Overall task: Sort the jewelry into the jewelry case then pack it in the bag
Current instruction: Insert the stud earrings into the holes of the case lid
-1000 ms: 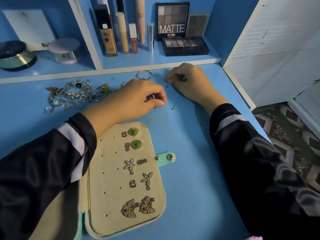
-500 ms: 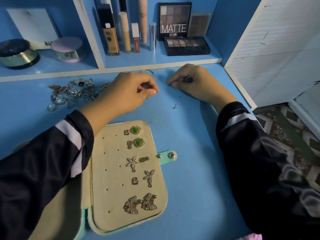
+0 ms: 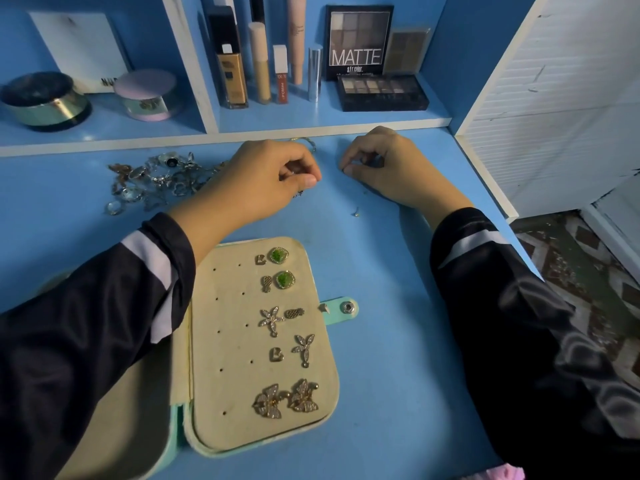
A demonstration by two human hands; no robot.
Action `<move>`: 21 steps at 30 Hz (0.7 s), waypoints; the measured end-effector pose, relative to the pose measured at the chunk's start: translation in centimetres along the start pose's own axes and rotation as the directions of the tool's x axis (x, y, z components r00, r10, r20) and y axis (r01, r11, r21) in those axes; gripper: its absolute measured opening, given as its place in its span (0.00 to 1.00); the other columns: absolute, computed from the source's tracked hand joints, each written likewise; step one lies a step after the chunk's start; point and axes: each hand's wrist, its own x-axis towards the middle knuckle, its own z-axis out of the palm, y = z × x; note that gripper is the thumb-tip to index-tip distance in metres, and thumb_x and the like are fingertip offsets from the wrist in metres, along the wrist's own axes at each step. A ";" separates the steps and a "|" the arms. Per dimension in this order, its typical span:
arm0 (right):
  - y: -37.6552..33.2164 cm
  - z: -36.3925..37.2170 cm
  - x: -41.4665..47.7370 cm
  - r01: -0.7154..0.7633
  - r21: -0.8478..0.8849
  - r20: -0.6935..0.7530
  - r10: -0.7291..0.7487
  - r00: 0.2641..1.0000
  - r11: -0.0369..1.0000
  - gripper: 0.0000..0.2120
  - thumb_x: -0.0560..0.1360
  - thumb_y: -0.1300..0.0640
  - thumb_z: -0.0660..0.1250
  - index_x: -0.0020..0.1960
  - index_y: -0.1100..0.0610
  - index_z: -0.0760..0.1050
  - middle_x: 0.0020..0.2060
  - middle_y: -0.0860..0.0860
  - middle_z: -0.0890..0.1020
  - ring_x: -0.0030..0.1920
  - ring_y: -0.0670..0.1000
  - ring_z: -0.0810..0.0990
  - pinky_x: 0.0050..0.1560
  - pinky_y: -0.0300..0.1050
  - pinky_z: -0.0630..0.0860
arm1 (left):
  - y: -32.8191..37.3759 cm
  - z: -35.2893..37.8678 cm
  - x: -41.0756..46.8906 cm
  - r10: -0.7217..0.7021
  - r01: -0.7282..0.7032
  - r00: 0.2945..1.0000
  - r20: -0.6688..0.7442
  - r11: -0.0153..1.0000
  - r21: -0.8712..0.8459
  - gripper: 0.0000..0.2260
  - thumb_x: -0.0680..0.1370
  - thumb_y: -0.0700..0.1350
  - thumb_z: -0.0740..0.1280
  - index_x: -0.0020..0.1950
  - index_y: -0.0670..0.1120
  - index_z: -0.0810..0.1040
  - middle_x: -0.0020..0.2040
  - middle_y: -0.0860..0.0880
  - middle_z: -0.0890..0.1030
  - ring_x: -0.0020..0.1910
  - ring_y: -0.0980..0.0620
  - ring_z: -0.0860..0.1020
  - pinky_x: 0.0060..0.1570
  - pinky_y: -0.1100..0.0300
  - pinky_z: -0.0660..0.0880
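Note:
An open mint jewelry case [image 3: 207, 341] lies on the blue table, its beige earring page holding several earrings, among them two green studs [image 3: 280, 268] and butterfly pieces [image 3: 285, 400]. A heap of silver rings and chains [image 3: 152, 180] lies at the back left. My left hand [image 3: 263, 178] hovers beyond the case with curled fingers pinching a small piece of jewelry. My right hand [image 3: 384, 168] rests on the table, fingertips pinching a tiny dark piece. A thin ring [image 3: 306, 142] peeks out behind my left hand. A loose earring back [image 3: 356, 213] lies between the hands.
A shelf behind the table holds makeup bottles [image 3: 235, 71], eyeshadow palettes [image 3: 381, 91] and two round jars [image 3: 45, 98]. A white panel [image 3: 554, 98] stands at the right; the table edge drops to a patterned floor [image 3: 581, 271]. The case's snap strap [image 3: 343, 308] sticks out right.
My left hand moved away from me toward the shelf edge, now covering most of the thin ring. My right hand stayed nearly in place, still pinching its small piece.

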 end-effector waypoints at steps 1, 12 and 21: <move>-0.1 0.1 0.0 -0.003 -0.009 0.002 0.003 1.000 1.000 0.05 0.74 0.61 0.70 0.47 0.54 0.81 0.46 0.52 0.74 0.42 0.45 0.73 0.43 0.25 0.66 | 0.1 -0.1 0.0 0.003 -0.003 1.000 0.002 1.000 0.005 0.03 0.78 0.42 0.70 0.48 0.50 0.82 0.40 0.58 0.81 0.37 0.58 0.77 0.41 0.69 0.72; -3.0 0.0 -2.7 -0.093 0.152 -0.078 0.106 0.991 0.984 0.05 0.78 0.64 0.63 0.46 0.56 0.75 0.43 0.47 0.77 0.41 0.44 0.73 0.40 0.25 0.67 | 1.0 -3.7 -2.6 0.031 -0.035 0.999 -0.037 0.992 -0.117 0.04 0.77 0.43 0.71 0.48 0.52 0.82 0.44 0.52 0.83 0.41 0.54 0.79 0.51 0.52 0.78; -7.2 1.9 -6.4 -0.022 0.388 -0.055 0.047 0.997 0.921 0.05 0.79 0.65 0.64 0.46 0.57 0.75 0.41 0.52 0.79 0.37 0.43 0.72 0.40 0.35 0.69 | 0.2 -4.7 -8.5 0.022 -0.029 0.998 -0.052 0.987 -0.157 0.11 0.77 0.39 0.71 0.44 0.56 0.80 0.44 0.53 0.83 0.39 0.62 0.77 0.44 0.67 0.74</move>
